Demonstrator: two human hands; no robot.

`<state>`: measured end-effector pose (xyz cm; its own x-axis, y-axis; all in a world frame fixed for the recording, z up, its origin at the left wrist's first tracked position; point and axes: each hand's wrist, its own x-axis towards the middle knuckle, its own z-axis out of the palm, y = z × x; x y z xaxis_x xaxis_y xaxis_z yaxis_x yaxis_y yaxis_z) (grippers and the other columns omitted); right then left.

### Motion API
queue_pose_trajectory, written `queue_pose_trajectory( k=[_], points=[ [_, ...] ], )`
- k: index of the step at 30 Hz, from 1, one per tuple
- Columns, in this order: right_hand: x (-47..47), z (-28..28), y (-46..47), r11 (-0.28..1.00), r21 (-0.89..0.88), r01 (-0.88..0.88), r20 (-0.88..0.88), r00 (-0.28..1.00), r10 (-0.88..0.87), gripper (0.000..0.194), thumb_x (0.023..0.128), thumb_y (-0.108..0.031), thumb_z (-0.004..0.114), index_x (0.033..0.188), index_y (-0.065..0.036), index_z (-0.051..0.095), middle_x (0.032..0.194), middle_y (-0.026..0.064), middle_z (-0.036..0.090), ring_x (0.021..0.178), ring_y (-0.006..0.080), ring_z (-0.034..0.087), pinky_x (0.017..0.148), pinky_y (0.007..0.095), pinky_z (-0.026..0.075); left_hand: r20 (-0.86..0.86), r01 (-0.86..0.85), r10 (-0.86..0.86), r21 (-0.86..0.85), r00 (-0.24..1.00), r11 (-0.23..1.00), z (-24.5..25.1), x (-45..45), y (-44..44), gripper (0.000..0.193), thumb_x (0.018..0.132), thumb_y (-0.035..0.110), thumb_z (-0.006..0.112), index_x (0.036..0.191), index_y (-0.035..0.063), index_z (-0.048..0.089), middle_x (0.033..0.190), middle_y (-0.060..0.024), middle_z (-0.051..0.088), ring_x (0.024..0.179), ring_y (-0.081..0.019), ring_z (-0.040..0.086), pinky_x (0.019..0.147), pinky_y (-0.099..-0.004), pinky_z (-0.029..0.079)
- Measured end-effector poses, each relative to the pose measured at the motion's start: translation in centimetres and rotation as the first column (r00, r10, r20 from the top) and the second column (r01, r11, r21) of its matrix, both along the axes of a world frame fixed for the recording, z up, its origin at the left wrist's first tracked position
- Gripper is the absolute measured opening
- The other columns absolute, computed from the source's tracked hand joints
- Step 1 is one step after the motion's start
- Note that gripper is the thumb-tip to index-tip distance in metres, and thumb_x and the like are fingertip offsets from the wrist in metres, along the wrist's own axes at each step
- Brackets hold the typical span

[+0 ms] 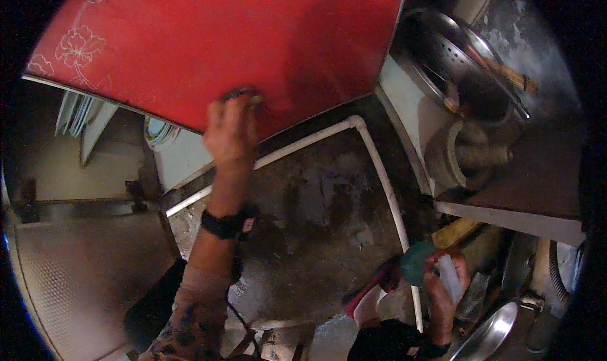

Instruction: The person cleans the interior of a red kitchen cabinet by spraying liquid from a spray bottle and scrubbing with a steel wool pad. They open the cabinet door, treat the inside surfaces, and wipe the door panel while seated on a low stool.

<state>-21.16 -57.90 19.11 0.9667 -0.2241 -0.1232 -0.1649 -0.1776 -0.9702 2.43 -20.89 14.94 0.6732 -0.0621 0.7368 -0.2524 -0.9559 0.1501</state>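
My left hand [232, 123] is pressed to the lower part of a red panel [213, 43] with a white flower pattern. Its fingers are bent around a small dark pad [242, 94], blurred and partly hidden. A black band circles that wrist. At the lower right, my right hand [445, 282] grips a whitish handle-like object [449, 278]. A round green thing [417, 263] lies against its fingers; whether the two are one item I cannot tell.
A white pipe [384, 180] bends round the dark floor. Metal pans and a perforated ladle [453, 52] stand on the right counter. Plates [159, 131] sit below the panel. A textured metal door [85, 271] is at left, a metal bowl [491, 332] at lower right.
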Motion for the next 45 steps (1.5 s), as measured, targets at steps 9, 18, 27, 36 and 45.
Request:
queue_pose_trajectory(
  k=[9, 18, 27, 36, 45],
  points=[
    [-0.5, -0.5, 0.0, 0.996, 0.09, 0.021, 0.028, 0.999, -0.024, 0.031, 0.075, -0.008, 0.074, 0.102, -0.006, 0.059, 0.098, 0.0077, 0.065, 0.085, 0.0174, 0.06, 0.081, 0.0336, 0.05, -0.38, 0.15, -0.1, 0.106, 0.92, 0.983, -4.8, 5.0, -8.5, 0.032, 0.086, 0.006, 0.062, 0.116, 0.0144, 0.062, 0.108, -0.015, 0.064, 0.076, -0.0372, 0.068, 0.059, -0.047, 0.056],
    [0.0, 0.6, -1.1, 0.998, -0.066, 0.024, -0.074, 0.997, -0.028, 0.028, 0.077, -0.018, 0.068, 0.098, -0.004, 0.057, 0.099, 0.0051, 0.055, 0.09, 0.0132, 0.049, 0.078, 0.0281, 0.046, 0.053, -0.015, 0.013, 0.03, 0.998, 0.999, 1.1, -1.0, 1.3, 0.024, 0.083, 0.005, 0.071, 0.105, 0.0129, 0.07, 0.094, -0.0108, 0.069, 0.082, -0.0309, 0.066, 0.071, -0.0406, 0.056],
    [0.9, 0.2, -0.8, 0.999, 0.031, -0.03, -0.004, 1.0, 0.03, 0.028, 0.076, -0.012, 0.075, 0.1, -0.007, 0.061, 0.099, 0.0073, 0.063, 0.086, 0.0178, 0.059, 0.08, 0.0339, 0.048, -0.347, 0.23, -0.157, 0.18, 0.925, 0.956, -10.1, 6.1, -10.8, 0.034, 0.079, 0.001, 0.061, 0.11, 0.0147, 0.059, 0.1, -0.0138, 0.058, 0.071, -0.0364, 0.067, 0.055, -0.0467, 0.057],
    [0.0, 0.2, -1.6, 0.998, 0.043, 0.054, -0.085, 0.995, -0.05, 0.032, 0.077, -0.017, 0.076, 0.103, -0.007, 0.061, 0.101, 0.0071, 0.062, 0.089, 0.0184, 0.058, 0.083, 0.0332, 0.047, -0.305, -0.02, 0.02, 0.005, 0.952, 1.0, -5.9, -2.9, 3.3, 0.022, 0.088, 0.005, 0.066, 0.108, 0.0135, 0.065, 0.094, -0.0143, 0.065, 0.085, -0.0342, 0.067, 0.066, -0.0447, 0.056],
    [-0.8, -0.4, -1.9, 0.999, -0.027, 0.034, -0.06, 0.998, -0.035, 0.037, 0.078, -0.023, 0.081, 0.105, -0.008, 0.062, 0.103, 0.0078, 0.066, 0.095, 0.0205, 0.06, 0.087, 0.0354, 0.049, -0.574, 0.119, -0.154, -0.098, 0.804, 0.988, -13.2, -0.9, 0.0, 0.028, 0.087, 0.006, 0.06, 0.114, 0.0143, 0.062, 0.103, -0.0174, 0.061, 0.078, -0.0392, 0.066, 0.063, -0.0481, 0.055]
  ],
)
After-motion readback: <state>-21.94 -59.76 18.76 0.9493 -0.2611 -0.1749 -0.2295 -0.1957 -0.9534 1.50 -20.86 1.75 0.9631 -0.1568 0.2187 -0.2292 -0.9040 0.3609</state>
